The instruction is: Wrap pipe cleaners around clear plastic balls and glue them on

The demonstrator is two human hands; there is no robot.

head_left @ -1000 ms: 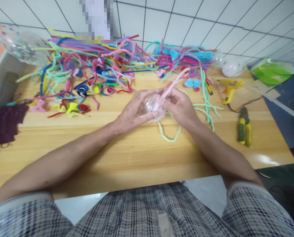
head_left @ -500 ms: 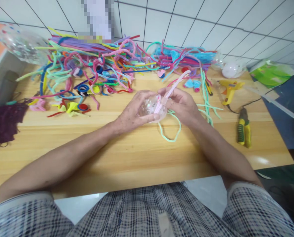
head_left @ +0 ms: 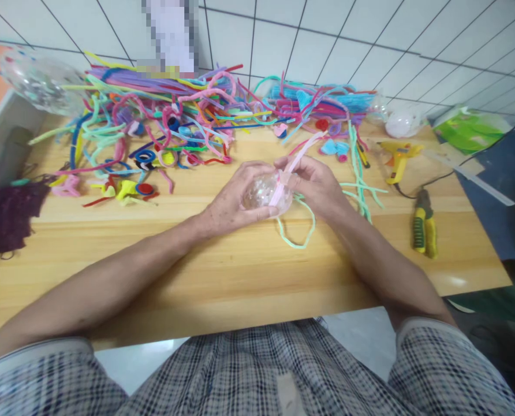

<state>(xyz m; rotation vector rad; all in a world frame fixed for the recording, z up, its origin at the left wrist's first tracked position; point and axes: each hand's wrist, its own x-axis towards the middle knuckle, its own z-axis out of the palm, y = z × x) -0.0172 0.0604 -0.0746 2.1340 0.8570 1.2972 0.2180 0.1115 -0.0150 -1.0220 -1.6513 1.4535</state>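
Cupping a clear glitter ball point(head_left: 257, 196) over the middle of the bench point(head_left: 240, 277), the left hand point(head_left: 228, 199) has its grip curled round the ball's left side, fingers above and thumb along the side facing the near edge. From where I stand, the ball sits inside that grip, between both hands. The right hand point(head_left: 313, 182) keeps a narrow grip, pinching a pale pink pipe cleaner point(head_left: 301, 151) at the ball's right side; the strip runs across the ball, its loose end slanting toward the far edge. A mint-green pipe cleaner point(head_left: 299, 247) loops out toward the near edge; I can't tell whether it joins the ball. Heaped coloured pipe cleaners point(head_left: 145, 84) line the far edge. Near the right edge lie a yellow glue gun point(head_left: 396, 151) and yellow-and-black pliers point(head_left: 419, 228).
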